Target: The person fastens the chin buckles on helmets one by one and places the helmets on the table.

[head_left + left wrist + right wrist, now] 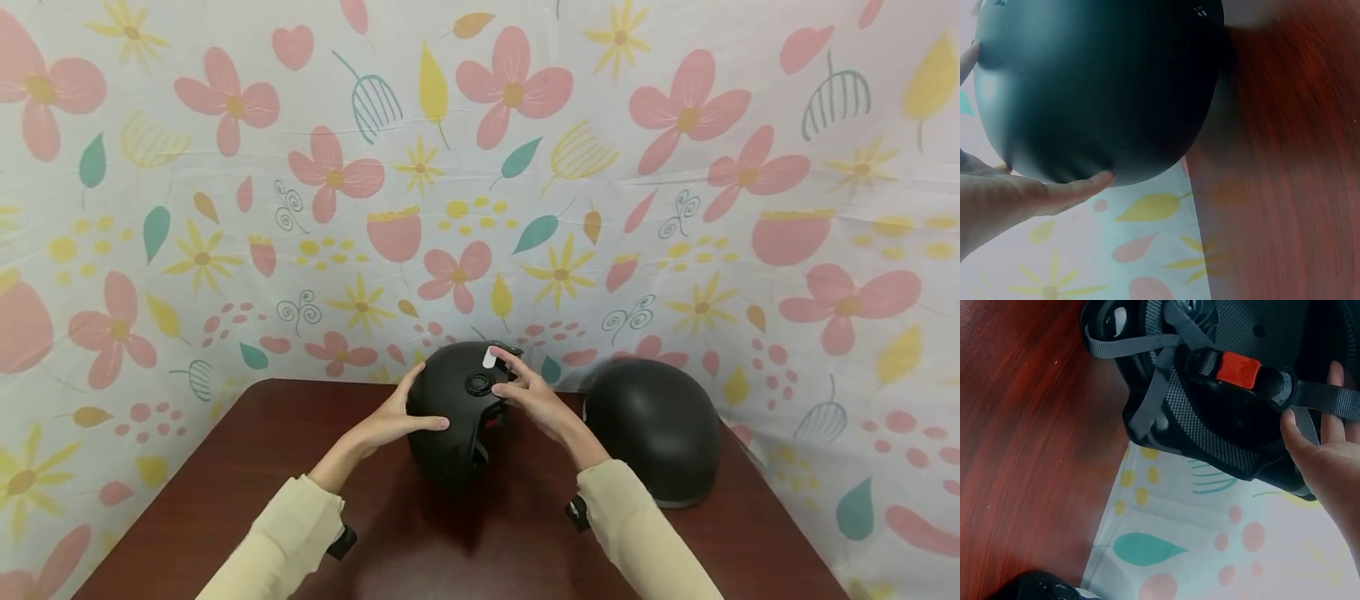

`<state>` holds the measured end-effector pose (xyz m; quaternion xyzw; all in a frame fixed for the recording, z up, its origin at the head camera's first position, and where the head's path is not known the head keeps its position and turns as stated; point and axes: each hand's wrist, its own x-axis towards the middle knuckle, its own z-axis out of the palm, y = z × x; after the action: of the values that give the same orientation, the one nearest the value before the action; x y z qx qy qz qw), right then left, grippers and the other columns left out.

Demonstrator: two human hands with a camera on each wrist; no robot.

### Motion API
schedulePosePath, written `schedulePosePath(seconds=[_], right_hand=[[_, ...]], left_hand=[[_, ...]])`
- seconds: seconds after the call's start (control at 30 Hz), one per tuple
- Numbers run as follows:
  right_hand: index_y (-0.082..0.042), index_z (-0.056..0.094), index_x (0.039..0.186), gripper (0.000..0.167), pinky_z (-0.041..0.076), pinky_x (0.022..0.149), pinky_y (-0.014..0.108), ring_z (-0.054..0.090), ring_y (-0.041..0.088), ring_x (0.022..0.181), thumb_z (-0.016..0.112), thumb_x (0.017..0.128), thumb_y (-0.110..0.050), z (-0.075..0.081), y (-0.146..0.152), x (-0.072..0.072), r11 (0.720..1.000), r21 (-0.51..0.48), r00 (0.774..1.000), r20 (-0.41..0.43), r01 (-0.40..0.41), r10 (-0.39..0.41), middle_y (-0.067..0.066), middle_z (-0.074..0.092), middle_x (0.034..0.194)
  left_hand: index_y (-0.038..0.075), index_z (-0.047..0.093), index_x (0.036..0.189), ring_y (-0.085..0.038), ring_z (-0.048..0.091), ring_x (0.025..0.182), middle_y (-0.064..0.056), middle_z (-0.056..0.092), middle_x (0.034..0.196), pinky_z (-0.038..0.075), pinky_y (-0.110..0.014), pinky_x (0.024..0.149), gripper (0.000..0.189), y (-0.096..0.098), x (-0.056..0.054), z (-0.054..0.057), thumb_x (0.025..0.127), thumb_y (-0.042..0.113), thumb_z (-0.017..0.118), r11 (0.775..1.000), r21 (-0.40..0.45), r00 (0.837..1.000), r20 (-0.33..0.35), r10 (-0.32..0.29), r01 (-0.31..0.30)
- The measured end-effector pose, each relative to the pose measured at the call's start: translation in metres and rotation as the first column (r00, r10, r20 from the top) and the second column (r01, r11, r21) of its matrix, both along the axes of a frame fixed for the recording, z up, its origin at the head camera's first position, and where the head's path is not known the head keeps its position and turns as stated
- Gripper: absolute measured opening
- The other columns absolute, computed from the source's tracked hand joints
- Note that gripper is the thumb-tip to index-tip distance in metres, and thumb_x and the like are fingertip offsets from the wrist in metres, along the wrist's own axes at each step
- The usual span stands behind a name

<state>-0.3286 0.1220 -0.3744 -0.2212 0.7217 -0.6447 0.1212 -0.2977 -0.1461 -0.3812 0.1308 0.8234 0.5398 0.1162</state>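
Note:
A matte black helmet is tipped on its side over the table, its opening turned to the right. My left hand holds the shell from the left, thumb and fingers spread over it. My right hand grips the opposite edge beside a round black fitting and a small white patch. In the right wrist view, a grey chin strap with a red buckle crosses the padded opening. The right thumb lies at the strap, and the other fingers pass behind it.
A second black helmet rests dome up at the right on the dark red-brown wooden table. Behind the table's far edge hangs a white cloth printed with flowers and leaves.

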Motion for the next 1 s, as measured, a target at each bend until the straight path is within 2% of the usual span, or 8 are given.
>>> schedulePosePath(seconds=[0.03, 0.13, 0.27, 0.4, 0.57, 0.67, 0.77, 1.0], right_hand=[[-0.028, 0.028, 0.154, 0.065, 0.035, 0.112, 0.052, 0.050, 0.014, 0.085, 0.058, 0.097, -0.019, 0.000, 0.001, 0.000, 1.000, -0.003, 1.000, -0.001, -0.003, 0.003, 0.007, 0.032, 0.134], [-0.027, 0.029, 0.155, 0.065, 0.038, 0.109, 0.050, 0.051, 0.010, 0.081, 0.057, 0.097, -0.018, -0.001, 0.002, -0.001, 1.000, -0.009, 1.000, -0.008, -0.011, 0.011, 0.002, 0.040, 0.114], [-0.024, 0.028, 0.155, 0.065, 0.041, 0.101, 0.045, 0.047, 0.008, 0.073, 0.056, 0.097, -0.016, -0.004, 0.005, -0.003, 0.999, -0.030, 1.000, -0.004, -0.018, 0.018, -0.006, 0.036, 0.075], [-0.023, 0.026, 0.155, 0.066, 0.042, 0.097, 0.037, 0.046, 0.009, 0.075, 0.056, 0.097, -0.015, -0.006, 0.007, -0.004, 0.998, -0.046, 0.999, 0.010, -0.037, 0.038, -0.011, 0.031, 0.063], [-0.025, 0.026, 0.156, 0.066, 0.044, 0.098, 0.035, 0.055, 0.008, 0.089, 0.056, 0.097, -0.015, -0.005, 0.010, -0.003, 0.997, -0.056, 0.999, 0.017, -0.044, 0.045, -0.011, 0.044, 0.073], [-0.025, 0.025, 0.156, 0.066, 0.044, 0.102, 0.038, 0.059, 0.006, 0.099, 0.055, 0.098, -0.015, -0.005, 0.011, -0.002, 0.996, -0.075, 0.998, 0.032, -0.048, 0.050, -0.006, 0.055, 0.104], [-0.027, 0.024, 0.156, 0.066, 0.040, 0.109, 0.047, 0.061, 0.004, 0.108, 0.054, 0.098, -0.016, -0.005, 0.012, -0.002, 0.992, -0.107, 0.996, 0.058, -0.063, 0.070, -0.003, 0.051, 0.132], [-0.030, 0.022, 0.156, 0.064, 0.036, 0.112, 0.051, 0.068, 0.006, 0.102, 0.051, 0.100, -0.019, -0.006, 0.007, -0.003, 0.984, -0.170, 0.991, 0.117, -0.049, 0.070, -0.011, 0.066, 0.114]], left_hand=[[0.028, -0.001, 0.158, -0.039, 0.000, 0.152, -0.006, -0.005, 0.166, 0.017, -0.068, 0.114, 0.108, 0.000, 0.000, 0.000, 0.083, 0.034, 0.077, 1.000, 0.004, 1.000, 0.000, -0.004, 0.004], [0.027, 0.000, 0.158, -0.038, 0.002, 0.152, -0.006, -0.004, 0.166, 0.018, -0.068, 0.114, 0.108, 0.000, 0.000, -0.002, 0.083, 0.033, 0.077, 1.000, 0.020, 1.000, -0.005, -0.010, 0.010], [0.027, 0.001, 0.158, -0.036, 0.003, 0.153, -0.005, -0.002, 0.166, 0.019, -0.067, 0.114, 0.111, 0.000, 0.000, -0.004, 0.081, 0.036, 0.079, 1.000, 0.012, 1.000, -0.029, -0.003, 0.004], [0.027, 0.001, 0.158, -0.036, 0.006, 0.152, -0.006, 0.001, 0.166, 0.021, -0.067, 0.114, 0.113, 0.001, -0.001, -0.007, 0.078, 0.038, 0.081, 1.000, 0.000, 0.999, -0.048, 0.012, -0.012], [0.026, 0.002, 0.158, -0.037, 0.005, 0.152, -0.007, 0.000, 0.166, 0.022, -0.067, 0.113, 0.113, 0.004, -0.001, -0.010, 0.078, 0.039, 0.081, 1.000, 0.009, 0.997, -0.076, 0.011, -0.011], [0.026, 0.002, 0.158, -0.039, 0.006, 0.152, -0.008, -0.001, 0.166, 0.023, -0.068, 0.112, 0.112, 0.006, -0.002, -0.014, 0.079, 0.039, 0.080, 1.000, 0.012, 0.995, -0.095, -0.001, 0.002], [0.028, 0.003, 0.158, -0.040, 0.009, 0.151, -0.008, -0.001, 0.166, 0.025, -0.068, 0.111, 0.111, 0.007, -0.004, -0.017, 0.079, 0.039, 0.079, 1.000, 0.025, 0.995, -0.103, 0.000, 0.002], [0.035, 0.004, 0.157, -0.038, 0.011, 0.152, -0.006, 0.002, 0.166, 0.025, -0.067, 0.112, 0.108, 0.006, -0.005, -0.019, 0.079, 0.044, 0.079, 0.999, 0.026, 0.993, -0.112, 0.043, -0.040]])
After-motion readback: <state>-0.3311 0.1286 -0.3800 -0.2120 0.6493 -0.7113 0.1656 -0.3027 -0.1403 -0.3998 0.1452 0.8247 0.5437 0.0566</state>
